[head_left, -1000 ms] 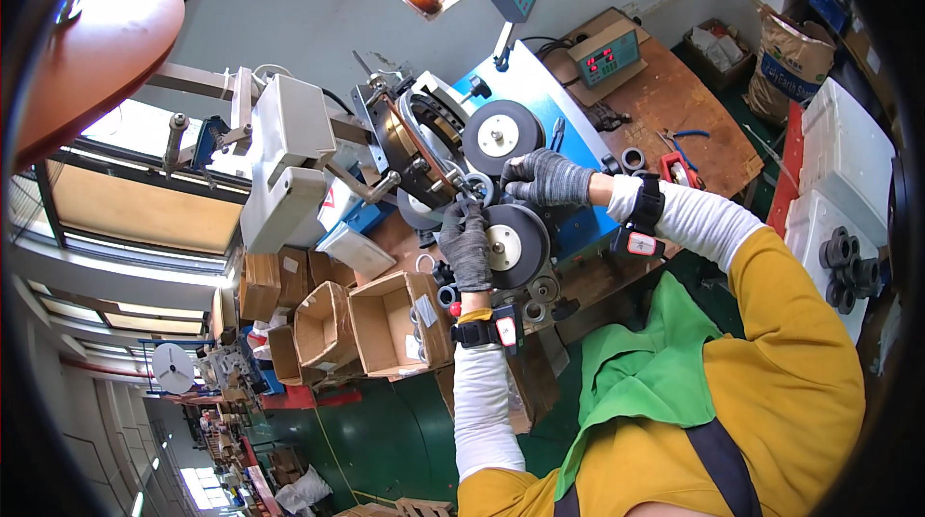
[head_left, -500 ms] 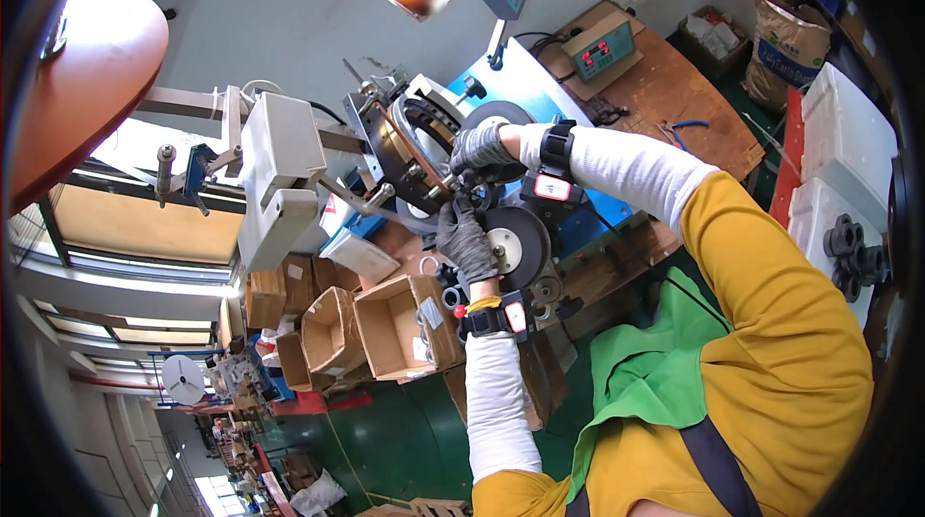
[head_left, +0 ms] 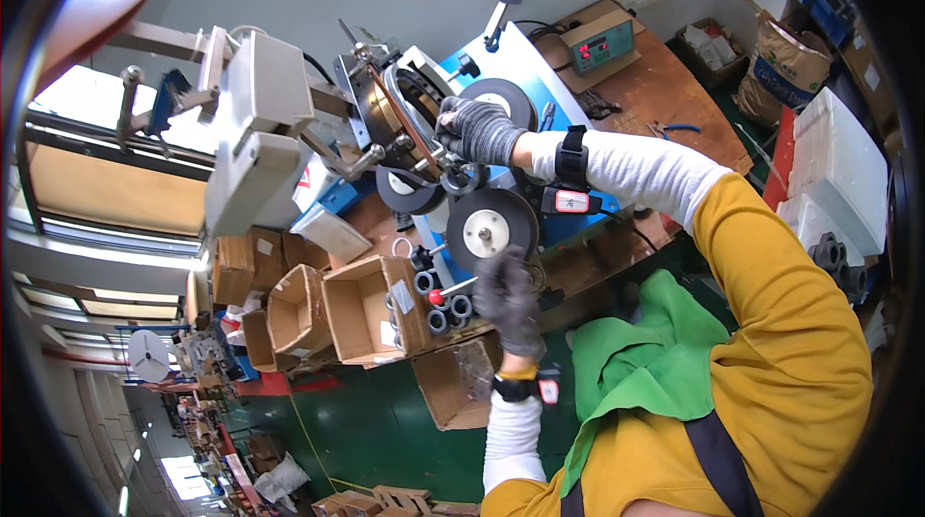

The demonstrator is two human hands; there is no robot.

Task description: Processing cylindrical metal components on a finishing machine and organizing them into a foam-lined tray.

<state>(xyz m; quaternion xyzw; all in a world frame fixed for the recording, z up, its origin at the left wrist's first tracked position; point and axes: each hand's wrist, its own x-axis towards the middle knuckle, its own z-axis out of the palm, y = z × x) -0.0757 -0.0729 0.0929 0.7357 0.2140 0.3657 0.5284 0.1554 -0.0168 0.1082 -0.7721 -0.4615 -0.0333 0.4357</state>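
My right hand (head_left: 479, 132), in a grey striped glove, is at the ring-shaped head (head_left: 397, 112) of a winding machine. Its fingers curl closed by the ring's edge, and what they hold, if anything, is hidden. Just below that hand, a small dark ring (head_left: 462, 179) sits among black rubber wheels. My left hand (head_left: 509, 303), gloved in dark grey, is smeared by motion in front of the nearest black wheel (head_left: 489, 231). Its fingers cannot be made out. Beside it a lever with a red knob (head_left: 436, 296) sticks out, near several dark ring cores (head_left: 438, 321).
Open cardboard boxes (head_left: 364, 310) stand left of the machine. A grey machine arm (head_left: 260, 122) juts in at upper left. On the wooden table at right are a control box with a red display (head_left: 604, 50) and blue-handled pliers (head_left: 682, 128). White plastic bins (head_left: 836, 170) stand far right.
My left hand has pulled back from the ring toward my body, over the near wheel. My right hand stays at the ring, slightly shifted. The small ring between the wheels now shows.
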